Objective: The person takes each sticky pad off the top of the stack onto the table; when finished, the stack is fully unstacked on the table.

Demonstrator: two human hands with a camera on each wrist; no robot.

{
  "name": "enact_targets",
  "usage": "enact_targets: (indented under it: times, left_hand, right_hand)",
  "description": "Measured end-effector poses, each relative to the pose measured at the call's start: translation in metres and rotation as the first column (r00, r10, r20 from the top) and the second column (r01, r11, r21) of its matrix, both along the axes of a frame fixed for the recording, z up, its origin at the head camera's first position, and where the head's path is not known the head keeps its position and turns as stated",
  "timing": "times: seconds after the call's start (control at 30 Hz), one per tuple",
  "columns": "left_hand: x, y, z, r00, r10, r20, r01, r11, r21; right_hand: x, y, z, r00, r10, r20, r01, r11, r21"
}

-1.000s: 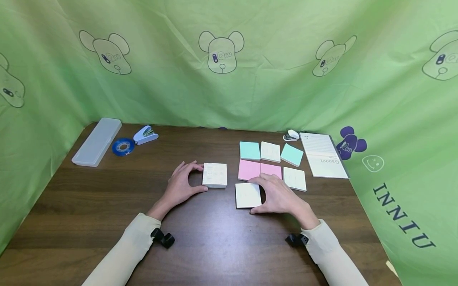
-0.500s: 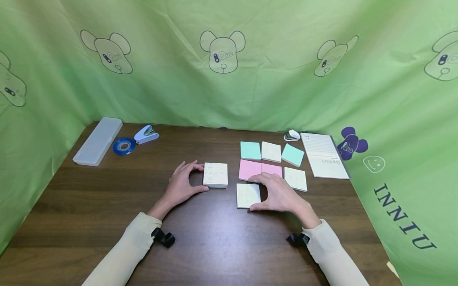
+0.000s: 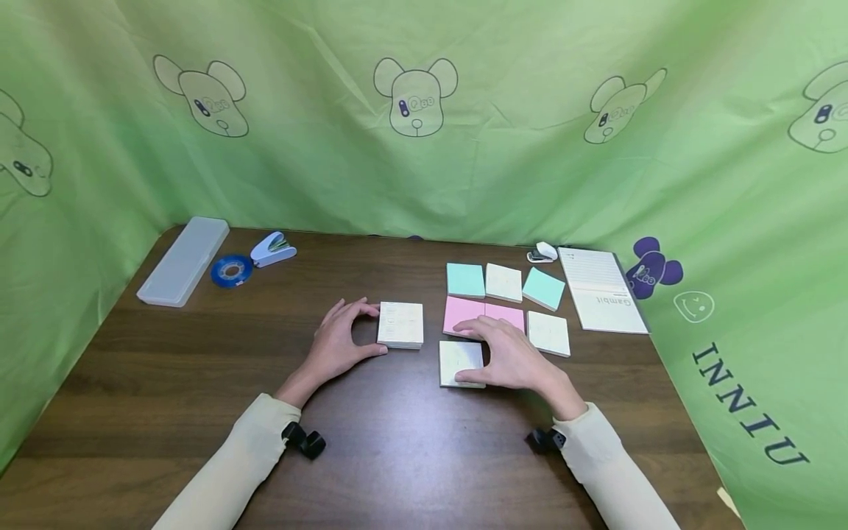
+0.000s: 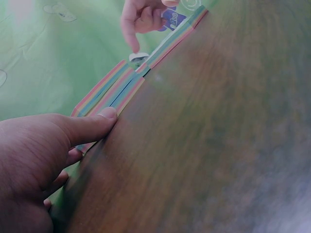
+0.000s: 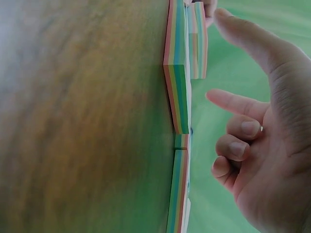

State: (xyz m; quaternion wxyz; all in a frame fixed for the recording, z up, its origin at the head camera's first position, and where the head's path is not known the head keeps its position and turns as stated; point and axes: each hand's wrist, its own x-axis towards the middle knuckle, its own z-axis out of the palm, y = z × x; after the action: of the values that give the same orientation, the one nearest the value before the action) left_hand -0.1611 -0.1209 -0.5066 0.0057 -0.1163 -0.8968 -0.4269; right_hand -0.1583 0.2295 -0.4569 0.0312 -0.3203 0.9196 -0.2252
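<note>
My left hand (image 3: 338, 340) holds the left side of a squared stack of sticky note pads (image 3: 400, 324). Its thumb lies at the near edge and a finger at the far edge; in the left wrist view the thumb (image 4: 92, 127) touches the striped side of the stack (image 4: 112, 92). Over a single white-topped sticky note pad (image 3: 458, 359) hovers my right hand (image 3: 510, 356), thumb and index finger spread apart. The right wrist view shows a gap between that hand (image 5: 272, 121) and the multicoloured pad (image 5: 176, 73), with the other fingers loosely bent.
Behind the right hand lie pink pads (image 3: 464, 313), teal pads (image 3: 466, 280) and white pads (image 3: 548, 333). A notebook (image 3: 603, 291) and small white stapler (image 3: 542, 252) sit back right. Back left are a clear case (image 3: 183, 261), blue tape roll (image 3: 232, 271) and blue stapler (image 3: 273, 250).
My right hand has come up off the white pad's right side, and its thumb now hangs over the pad's top. The left hand stays at the stack.
</note>
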Motion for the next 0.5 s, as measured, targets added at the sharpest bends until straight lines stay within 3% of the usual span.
enact_targets:
  times: [0.33, 0.5]
  left_hand:
    - [0.001, 0.001, 0.001, 1.0, -0.006, -0.007, 0.007, 1.0, 0.009]
    - [0.0, 0.001, 0.0, 1.0, -0.007, -0.014, 0.007, 1.0, 0.01]
  right_hand:
    - [-0.003, -0.016, 0.012, 0.996, -0.025, 0.091, 0.032, 0.996, -0.082]
    - [-0.009, -0.028, 0.019, 0.996, -0.017, 0.087, 0.026, 0.995, -0.097]
